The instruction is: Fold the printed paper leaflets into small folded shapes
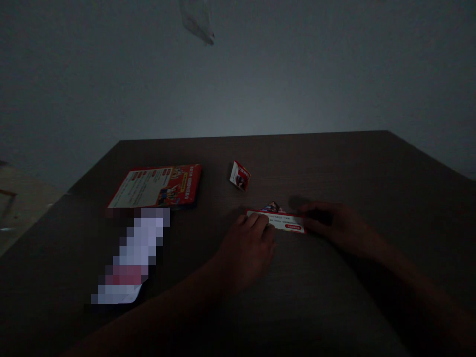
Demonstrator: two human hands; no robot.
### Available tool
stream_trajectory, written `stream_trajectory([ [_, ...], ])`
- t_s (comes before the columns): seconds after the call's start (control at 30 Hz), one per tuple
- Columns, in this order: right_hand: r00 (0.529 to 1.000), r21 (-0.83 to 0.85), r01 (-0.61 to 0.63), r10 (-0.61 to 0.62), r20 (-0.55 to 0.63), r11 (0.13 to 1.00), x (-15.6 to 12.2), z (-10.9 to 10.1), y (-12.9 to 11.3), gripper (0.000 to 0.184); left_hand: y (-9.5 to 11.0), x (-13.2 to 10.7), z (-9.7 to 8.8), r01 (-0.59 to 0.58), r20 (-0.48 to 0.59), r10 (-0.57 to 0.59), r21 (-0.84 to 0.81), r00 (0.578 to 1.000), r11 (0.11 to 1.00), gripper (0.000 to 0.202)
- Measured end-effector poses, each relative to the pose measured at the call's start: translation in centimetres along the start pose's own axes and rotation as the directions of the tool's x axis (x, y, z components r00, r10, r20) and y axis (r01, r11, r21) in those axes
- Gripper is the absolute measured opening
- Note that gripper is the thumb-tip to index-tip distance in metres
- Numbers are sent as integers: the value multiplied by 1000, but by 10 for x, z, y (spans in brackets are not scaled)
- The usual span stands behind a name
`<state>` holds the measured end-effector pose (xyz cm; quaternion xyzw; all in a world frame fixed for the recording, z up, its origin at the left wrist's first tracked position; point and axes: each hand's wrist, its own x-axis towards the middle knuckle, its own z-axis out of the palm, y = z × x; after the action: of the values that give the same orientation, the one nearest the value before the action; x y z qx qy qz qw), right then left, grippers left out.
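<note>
A narrow folded paper leaflet (288, 224), white with a red border and red label, lies on the table in front of me. My left hand (251, 248) rests over its left end, fingers curled together and pressing on it. At the other end, my right hand (334, 225) grips the edge between thumb and fingers. Just behind the strip a small part with a dark picture (273, 206) sticks up; whether it belongs to the same paper I cannot tell. Beyond my left hand stands a small folded red and white card (240, 176), tilted partly open.
To the left lies a flat stack of red and white printed leaflets (156, 186). Nearer me is a phone (136, 253) with a lit, blurred screen. A brown wooden table (316, 158) meets a grey wall, where a clear plastic piece (197, 20) hangs. The light is dim.
</note>
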<state>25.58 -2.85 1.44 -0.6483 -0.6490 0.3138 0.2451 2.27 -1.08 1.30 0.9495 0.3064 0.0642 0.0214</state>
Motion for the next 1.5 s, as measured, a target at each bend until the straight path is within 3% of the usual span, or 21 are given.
stream_trajectory([
  [0.13,1000,24,-12,12,-4,1000,0,8,-2,34,0,-1,0,1,-27,-1,-11,1000,1000,24],
  [0.37,999,41,11,-9,-47,999,-1,14,-5,24,-2,-2,1,-9,-91,3,-66,996,998,22],
  [0.6,980,29,163,-158,-118,986,-4,13,-7,16,-4,-2,0,86,-245,-121,-151,962,985,36],
  [0.83,947,23,310,-306,-97,951,-5,12,-9,10,-9,0,6,168,-211,-217,-225,953,960,48],
  [1.0,946,6,317,-315,-76,948,-4,12,-8,11,-12,3,8,155,-167,-211,-294,963,943,47],
  [1.17,950,27,307,-305,-66,951,-3,14,-6,9,-12,3,8,151,-198,-229,-345,953,926,52],
  [1.37,962,73,274,-272,-39,959,-4,13,-10,9,-12,2,9,37,-310,-170,-392,935,919,47],
  [1.5,942,51,335,-334,-43,941,-4,11,-9,17,-12,1,10,-36,-366,-117,-385,923,922,41],
])
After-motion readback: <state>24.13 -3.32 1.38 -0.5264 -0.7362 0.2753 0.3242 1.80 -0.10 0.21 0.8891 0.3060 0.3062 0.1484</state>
